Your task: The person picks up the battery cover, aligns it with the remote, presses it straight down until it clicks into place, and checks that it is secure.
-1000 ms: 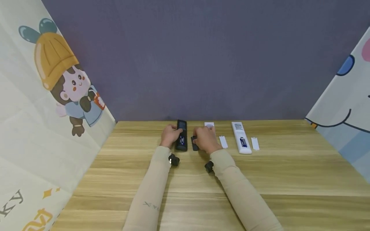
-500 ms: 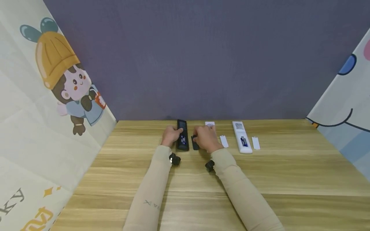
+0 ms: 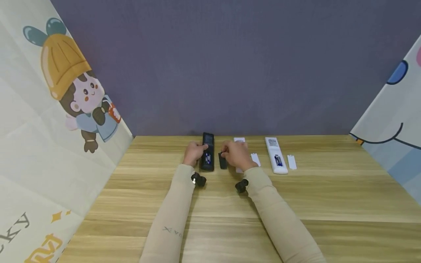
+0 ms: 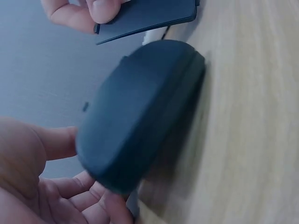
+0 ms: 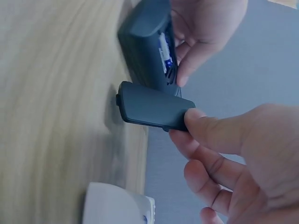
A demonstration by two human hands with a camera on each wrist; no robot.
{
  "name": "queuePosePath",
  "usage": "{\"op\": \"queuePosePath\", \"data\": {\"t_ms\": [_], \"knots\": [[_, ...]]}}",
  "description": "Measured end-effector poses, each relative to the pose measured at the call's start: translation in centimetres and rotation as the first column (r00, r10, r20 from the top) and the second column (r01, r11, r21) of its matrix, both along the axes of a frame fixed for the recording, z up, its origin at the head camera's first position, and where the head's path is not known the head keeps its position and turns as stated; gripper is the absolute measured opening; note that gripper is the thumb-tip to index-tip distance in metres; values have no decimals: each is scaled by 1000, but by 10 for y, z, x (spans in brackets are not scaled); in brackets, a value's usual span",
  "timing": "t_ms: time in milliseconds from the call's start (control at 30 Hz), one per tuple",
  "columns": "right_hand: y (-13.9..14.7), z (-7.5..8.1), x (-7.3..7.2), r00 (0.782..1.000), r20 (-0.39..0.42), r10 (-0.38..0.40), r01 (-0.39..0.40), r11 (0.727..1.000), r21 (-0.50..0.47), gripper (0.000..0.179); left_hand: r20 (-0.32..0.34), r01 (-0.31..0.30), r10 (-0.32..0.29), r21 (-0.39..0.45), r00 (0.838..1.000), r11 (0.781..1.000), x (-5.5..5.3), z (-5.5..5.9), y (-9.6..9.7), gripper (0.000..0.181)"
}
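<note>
Listener: What do the hands hold?

Describer: Twelve o'clock is straight ahead of the person. The left hand [image 3: 194, 153] has its grip clamped on a black remote control [image 3: 207, 151] from the nine o'clock side, probably to steady it. The remote lies back up, so its batteries [image 5: 165, 52] show.

Listener: And the right hand [image 3: 237, 153]?

Describer: It pinches a black battery cover [image 3: 223, 162], near the remote at about four o'clock and apart from it. Thumb and finger take the twelve o'clock end, seemingly to leave the tabbed end free.

Listener: What else is on the worktop [image 3: 213, 226]?

Describer: One white remote control [image 3: 239, 139], partly hidden by the right hand. A second white remote control [image 3: 272, 148] lies farther toward three o'clock, its bay uncovered. Loose white covers [image 3: 291, 162] sit just beside each, perhaps to keep pairs matched.
</note>
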State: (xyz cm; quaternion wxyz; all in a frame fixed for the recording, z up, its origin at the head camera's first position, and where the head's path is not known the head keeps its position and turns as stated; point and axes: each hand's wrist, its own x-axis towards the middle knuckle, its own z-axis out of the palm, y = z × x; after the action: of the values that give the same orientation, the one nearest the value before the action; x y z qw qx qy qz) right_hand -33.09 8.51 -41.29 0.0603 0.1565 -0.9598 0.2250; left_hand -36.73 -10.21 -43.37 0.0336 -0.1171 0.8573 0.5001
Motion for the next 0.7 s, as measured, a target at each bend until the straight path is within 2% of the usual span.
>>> {"op": "queuePosePath", "data": {"t_ms": [200, 333, 433, 567, 700], "knots": [[8, 5, -2, 1000, 11, 3, -2, 996, -91, 6, -1, 5, -5, 121, 1000, 993, 0, 1, -1, 39], [13, 9, -4, 1000, 22, 11, -8, 992, -129, 6, -20, 17, -12, 235, 1000, 972, 4, 5, -1, 36], [16, 10, -4, 999, 30, 17, -11, 985, -174, 7, -26, 33, -26, 299, 999, 954, 7, 8, -1, 26], [21, 11, -4, 999, 32, 28, -19, 968, -251, 6, -23, 51, -46, 317, 999, 947, 7, 9, -3, 18], [24, 12, -3, 999, 29, 30, -19, 950, -312, 5, -14, 49, -47, 345, 999, 937, 6, 9, -4, 28]]}}
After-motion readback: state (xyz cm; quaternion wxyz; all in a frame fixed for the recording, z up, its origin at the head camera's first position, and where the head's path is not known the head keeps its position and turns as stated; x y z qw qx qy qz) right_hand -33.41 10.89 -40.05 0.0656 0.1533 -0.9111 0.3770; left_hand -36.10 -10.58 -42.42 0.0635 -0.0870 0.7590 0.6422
